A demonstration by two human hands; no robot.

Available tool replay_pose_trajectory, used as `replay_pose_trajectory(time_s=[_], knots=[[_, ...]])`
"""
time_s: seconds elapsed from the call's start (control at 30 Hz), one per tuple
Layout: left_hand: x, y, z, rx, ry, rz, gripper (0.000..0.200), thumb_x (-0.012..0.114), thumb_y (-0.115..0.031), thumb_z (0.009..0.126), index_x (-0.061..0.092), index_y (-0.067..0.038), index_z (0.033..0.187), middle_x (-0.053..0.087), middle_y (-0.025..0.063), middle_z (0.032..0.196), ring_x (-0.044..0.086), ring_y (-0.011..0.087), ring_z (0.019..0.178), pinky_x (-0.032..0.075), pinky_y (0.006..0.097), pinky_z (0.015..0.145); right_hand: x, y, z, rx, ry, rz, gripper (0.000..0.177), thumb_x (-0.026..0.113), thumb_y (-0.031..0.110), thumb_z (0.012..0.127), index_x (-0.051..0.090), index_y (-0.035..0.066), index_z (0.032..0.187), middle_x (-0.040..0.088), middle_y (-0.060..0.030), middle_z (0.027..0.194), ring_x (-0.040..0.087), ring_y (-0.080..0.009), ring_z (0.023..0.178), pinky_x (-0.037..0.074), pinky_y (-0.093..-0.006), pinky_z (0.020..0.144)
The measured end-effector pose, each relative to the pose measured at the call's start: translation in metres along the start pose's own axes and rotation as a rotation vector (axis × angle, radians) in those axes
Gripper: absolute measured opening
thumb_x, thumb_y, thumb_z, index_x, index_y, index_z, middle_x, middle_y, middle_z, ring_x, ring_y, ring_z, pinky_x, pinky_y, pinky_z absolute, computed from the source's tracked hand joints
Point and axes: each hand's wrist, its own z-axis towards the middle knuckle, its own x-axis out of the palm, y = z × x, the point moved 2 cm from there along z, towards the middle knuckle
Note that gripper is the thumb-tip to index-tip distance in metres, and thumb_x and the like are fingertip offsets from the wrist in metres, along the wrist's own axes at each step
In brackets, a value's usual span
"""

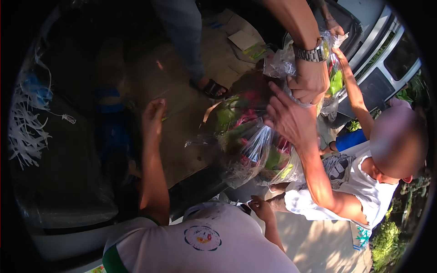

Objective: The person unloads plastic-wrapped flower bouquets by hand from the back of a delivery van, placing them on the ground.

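My left hand (pixel 155 109) reaches out over the tan floor (pixel 180 132), its fingers pinched together. A thin pale strand seems to run by the fingertips, too fine to make out. Close to my shirt, my right hand (pixel 261 208) has curled fingers, and what they hold, if anything, cannot be made out. Just beyond it is a bundle of red flowers and green leaves in clear plastic wrap (pixel 255 154). Another person's hand with a metal watch (pixel 314 88) grips the wrap from above. A second person's hand (pixel 291 111) lies against it.
A person in a white shirt (pixel 357 182) stands at the right, arms stretched to the bundle. A sandaled foot (pixel 214 88) rests on the floor. Shredded white strips (pixel 29 136) hang at the left beside a dark plastic-covered seat (pixel 63 209). A vehicle door (pixel 378 84) stands upper right.
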Motion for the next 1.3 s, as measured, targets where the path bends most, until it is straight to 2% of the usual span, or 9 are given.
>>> replay_pose_trajectory(time_s=[0.13,0.4,0.6,0.73,0.8,0.9,0.93,1.13,1.3], knots=[[-0.008,0.024,-0.004,-0.024,0.038,-0.016,0.024,0.066,-0.028,0.097,0.066,-0.006,0.106,0.064,-0.0011,0.1,0.056,0.0095,0.091,0.042,0.0249,0.081,0.007,-0.016,-0.006,-0.005,-0.012,-0.014,0.042,0.069,0.02,0.092,0.059,-0.002,0.127,0.071,-0.0136,0.102,0.071,-0.0232,0.095,0.055,-0.0339,0.084],[-0.012,0.022,-0.013,-0.091,0.006,0.021,0.022,0.064,-0.027,0.097,0.067,-0.008,0.107,0.066,0.0007,0.103,0.057,0.0086,0.091,0.043,0.0251,0.082,0.013,-0.006,-0.011,0.031,0.012,-0.137,0.035,0.067,0.015,0.093,0.061,-0.002,0.123,0.07,-0.0153,0.105,0.071,-0.0248,0.095,0.056,-0.0327,0.082],[-0.01,0.015,-0.015,-0.138,-0.027,0.009,0.022,0.067,-0.028,0.096,0.068,-0.01,0.108,0.067,-0.0003,0.104,0.057,0.0079,0.09,0.043,0.0252,0.082,0.008,-0.012,-0.013,0.021,-0.113,-0.078,0.031,0.068,0.016,0.092,0.064,0.0,0.119,0.071,-0.0149,0.103,0.071,-0.0233,0.096,0.055,-0.0327,0.082],[-0.01,0.019,-0.013,-0.15,-0.023,-0.01,0.023,0.068,-0.029,0.096,0.068,-0.009,0.108,0.066,-0.0014,0.102,0.057,0.0074,0.088,0.043,0.0252,0.082,0.01,-0.018,-0.016,0.114,-0.037,-0.091,0.035,0.065,0.023,0.095,0.063,0.001,0.123,0.071,-0.0154,0.109,0.07,-0.0245,0.098,0.054,-0.0343,0.087],[-0.007,0.016,-0.013,-0.149,-0.018,-0.005,0.023,0.067,-0.029,0.096,0.068,-0.009,0.108,0.066,-0.0016,0.101,0.056,0.0071,0.088,0.043,0.0249,0.081,0.009,0.016,-0.022,0.209,0.015,-0.096,0.039,0.062,0.028,0.098,0.062,0.002,0.127,0.07,-0.0157,0.113,0.069,-0.0249,0.102,0.052,-0.0344,0.092],[-0.007,0.017,-0.007,-0.124,0.01,-0.023,0.023,0.067,-0.028,0.096,0.068,-0.008,0.108,0.066,-0.0017,0.1,0.056,0.0069,0.089,0.043,0.0245,0.08,0.017,0.048,-0.023,0.187,0.07,0.167,0.043,0.058,0.034,0.101,0.06,0.004,0.132,0.069,-0.0168,0.117,0.066,-0.0244,0.108,0.049,-0.0336,0.097],[-0.008,0.017,-0.004,-0.126,0.016,-0.026,0.023,0.067,-0.028,0.096,0.068,-0.008,0.108,0.065,-0.0014,0.1,0.056,0.007,0.089,0.044,0.0243,0.08,0.021,0.055,-0.022,0.169,0.098,0.162,0.043,0.056,0.036,0.102,0.061,0.006,0.132,0.069,-0.0172,0.118,0.064,-0.0242,0.113,0.046,-0.033,0.099],[-0.001,0.01,-0.003,-0.126,0.004,0.028,0.023,0.066,-0.028,0.097,0.068,-0.008,0.109,0.065,0.0003,0.102,0.057,0.0082,0.091,0.044,0.0245,0.081,0.014,0.118,-0.025,-0.027,0.177,0.102,0.045,0.058,0.041,0.099,0.063,0.007,0.128,0.066,-0.0175,0.124,0.065,-0.0324,0.111,0.05,-0.0389,0.097],[0.003,0.006,-0.003,-0.151,-0.004,0.044,0.025,0.066,-0.029,0.097,0.068,-0.008,0.111,0.066,0.0007,0.104,0.057,0.0093,0.092,0.045,0.0254,0.083,0.013,0.13,-0.024,-0.011,0.195,0.072,0.049,0.057,0.043,0.099,0.061,0.007,0.13,0.063,-0.0169,0.13,0.062,-0.0337,0.117,0.048,-0.0397,0.1]])
